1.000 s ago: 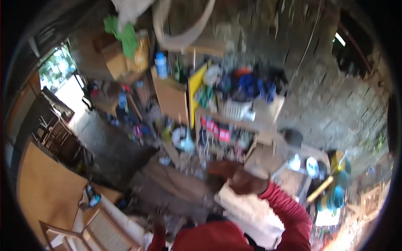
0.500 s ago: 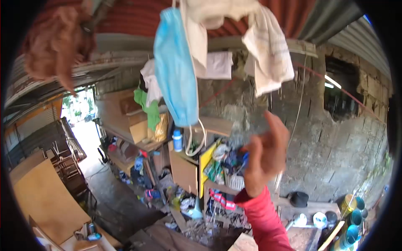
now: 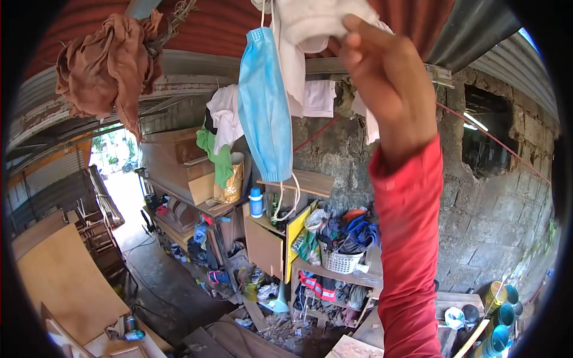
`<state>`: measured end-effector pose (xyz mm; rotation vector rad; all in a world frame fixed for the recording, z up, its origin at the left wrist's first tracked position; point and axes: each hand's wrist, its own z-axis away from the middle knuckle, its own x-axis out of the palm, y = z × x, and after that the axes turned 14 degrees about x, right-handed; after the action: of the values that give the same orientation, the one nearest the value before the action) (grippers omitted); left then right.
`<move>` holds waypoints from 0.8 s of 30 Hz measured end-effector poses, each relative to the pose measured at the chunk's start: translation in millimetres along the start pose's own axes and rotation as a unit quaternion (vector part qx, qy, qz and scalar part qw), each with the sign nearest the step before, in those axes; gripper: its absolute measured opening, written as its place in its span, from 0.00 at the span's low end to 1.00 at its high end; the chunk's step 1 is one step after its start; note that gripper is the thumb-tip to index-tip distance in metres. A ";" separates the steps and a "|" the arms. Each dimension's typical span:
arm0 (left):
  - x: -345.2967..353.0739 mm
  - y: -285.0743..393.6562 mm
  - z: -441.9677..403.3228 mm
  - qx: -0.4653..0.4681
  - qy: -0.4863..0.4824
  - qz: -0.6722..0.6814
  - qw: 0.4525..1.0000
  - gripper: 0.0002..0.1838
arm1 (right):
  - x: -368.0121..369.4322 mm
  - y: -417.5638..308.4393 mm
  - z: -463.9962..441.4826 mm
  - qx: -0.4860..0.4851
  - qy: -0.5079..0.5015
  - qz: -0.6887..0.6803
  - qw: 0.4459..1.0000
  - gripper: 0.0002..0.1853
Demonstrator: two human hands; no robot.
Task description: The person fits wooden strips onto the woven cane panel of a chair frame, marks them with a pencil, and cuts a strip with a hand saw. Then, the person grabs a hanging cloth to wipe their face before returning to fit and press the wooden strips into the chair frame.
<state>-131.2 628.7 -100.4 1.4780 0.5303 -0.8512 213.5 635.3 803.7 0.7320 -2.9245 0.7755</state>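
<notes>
My right hand (image 3: 397, 83), in a red sleeve, is raised to a white cloth (image 3: 322, 21) hanging overhead. Its thumb and index finger are bent together at the cloth's lower edge and appear to pinch it; the other fingers are partly hidden. Beside the cloth, a blue face mask (image 3: 265, 107) dangles by its ear loop. A crumpled brown cloth (image 3: 110, 68) hangs at the upper left. My left hand is not in view.
Behind stand shelves with a blue bottle (image 3: 256, 203), a white basket (image 3: 341, 261) of clothes and a green cloth (image 3: 218, 158). Debris (image 3: 286, 328) covers part of the floor. A curved wooden panel (image 3: 71, 280) stands left; teal buckets (image 3: 500, 339) stand lower right.
My right hand has risen from below the hanging cloths to the white cloth's edge. The view has shifted, bringing the mask and brown cloth slightly further right and lower.
</notes>
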 end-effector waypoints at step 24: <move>39.3 -35.9 104.1 -0.021 -0.014 -0.003 1.000 0.34 | -150.1 -11.9 89.7 -0.473 0.160 0.806 0.320 0.20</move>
<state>-154.0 523.9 -147.0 1.4249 0.5299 -0.8590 360.4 648.9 709.0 -2.1972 -1.8256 -0.9506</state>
